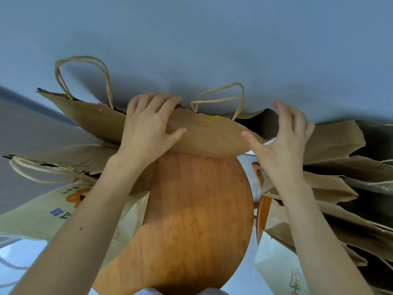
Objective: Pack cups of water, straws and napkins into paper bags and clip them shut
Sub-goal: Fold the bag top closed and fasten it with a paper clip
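Left hand (148, 126): gripped top edge of paper bag (208, 141), 12 o'clock.
Right hand (282, 137): fingers spread, held nothing, 1 o'clock.
Yellow clip (212, 118): sat on paper bag.

Looks like a plain room at home or maybe a little takeaway corner, hard to say which. There's a small round wooden table (191, 220) in front of a bare blue-grey wall (191, 39), a pale floor (244, 279) below, and brown paper bags (208, 137) plus printed carrier bags (42, 213) crowding its far, left and right edges.
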{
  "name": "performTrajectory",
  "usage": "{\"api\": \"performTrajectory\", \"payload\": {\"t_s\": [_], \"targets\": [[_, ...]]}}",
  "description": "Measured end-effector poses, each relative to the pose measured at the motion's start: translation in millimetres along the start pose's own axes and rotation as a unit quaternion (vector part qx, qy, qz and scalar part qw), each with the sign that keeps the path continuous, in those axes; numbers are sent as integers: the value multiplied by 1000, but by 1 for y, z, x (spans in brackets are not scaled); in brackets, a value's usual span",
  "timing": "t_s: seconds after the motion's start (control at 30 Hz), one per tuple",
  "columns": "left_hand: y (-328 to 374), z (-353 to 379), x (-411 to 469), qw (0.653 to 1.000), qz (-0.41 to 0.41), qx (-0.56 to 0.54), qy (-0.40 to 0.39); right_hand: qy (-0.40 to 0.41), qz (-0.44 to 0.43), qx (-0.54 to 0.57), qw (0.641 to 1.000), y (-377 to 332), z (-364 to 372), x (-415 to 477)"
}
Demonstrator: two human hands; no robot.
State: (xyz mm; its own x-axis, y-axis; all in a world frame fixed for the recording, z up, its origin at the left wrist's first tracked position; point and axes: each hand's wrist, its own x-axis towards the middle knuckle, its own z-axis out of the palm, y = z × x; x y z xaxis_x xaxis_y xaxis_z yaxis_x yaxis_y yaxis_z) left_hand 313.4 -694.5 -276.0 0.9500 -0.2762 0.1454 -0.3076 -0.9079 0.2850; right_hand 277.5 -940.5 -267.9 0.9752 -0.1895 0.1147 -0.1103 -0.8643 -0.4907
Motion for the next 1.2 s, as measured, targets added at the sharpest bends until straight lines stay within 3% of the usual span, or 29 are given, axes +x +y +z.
{"api": "performTrajectory", "payload": {"t_s": [0.07, 0.2, 0.33, 0.47, 0.77, 1.2], "targets": [[3, 4, -1, 1000, 2, 19, -14, -17, 11, -9, 1000, 1, 0, -1], [10, 9, 1, 997, -27, 17, -69, -138, 83, 91, 983, -2, 0, -5], [12, 16, 5, 993, -17, 25, -114, -147, 56, 112, 981, -6, 10, -2], [11, 24, 8, 994, -18, 58, -87, -165, -3, 46, 985, -8, 20, 5], [20, 26, 12, 996, -28, 84, -1, -182, 27, -53, 981, -4, 18, 25], [47, -3, -26, 998, 42, 39, 26, -134, -2, -32, 990, 3, -26, -35]]}}
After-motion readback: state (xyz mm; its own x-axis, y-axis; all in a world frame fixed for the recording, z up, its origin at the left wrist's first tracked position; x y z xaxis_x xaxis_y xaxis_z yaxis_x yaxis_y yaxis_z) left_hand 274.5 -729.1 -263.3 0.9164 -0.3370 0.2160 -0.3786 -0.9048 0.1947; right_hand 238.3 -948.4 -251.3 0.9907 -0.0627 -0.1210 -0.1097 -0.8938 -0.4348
